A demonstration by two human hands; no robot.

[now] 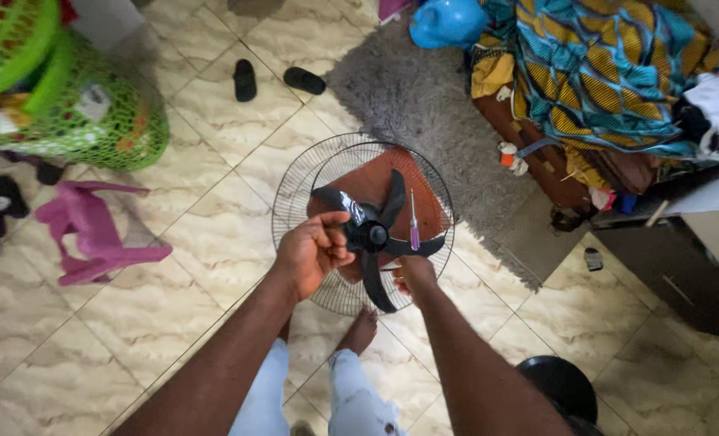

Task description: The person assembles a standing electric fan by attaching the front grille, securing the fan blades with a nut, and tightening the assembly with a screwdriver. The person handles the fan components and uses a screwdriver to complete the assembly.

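Hands (311, 252) partly behind fan blade (373, 232)

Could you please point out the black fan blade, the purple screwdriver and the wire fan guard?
fan blade (367, 234): head view, central hub.
screwdriver (414, 234): head view, purple handle.
fan guard (295, 182): head view, upper-left wire mesh.

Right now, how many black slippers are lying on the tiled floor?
2. One slipper lies on the tiles at top centre; the other slipper lies just to its right, at the edge of the grey rug. More may be hidden outside the view.
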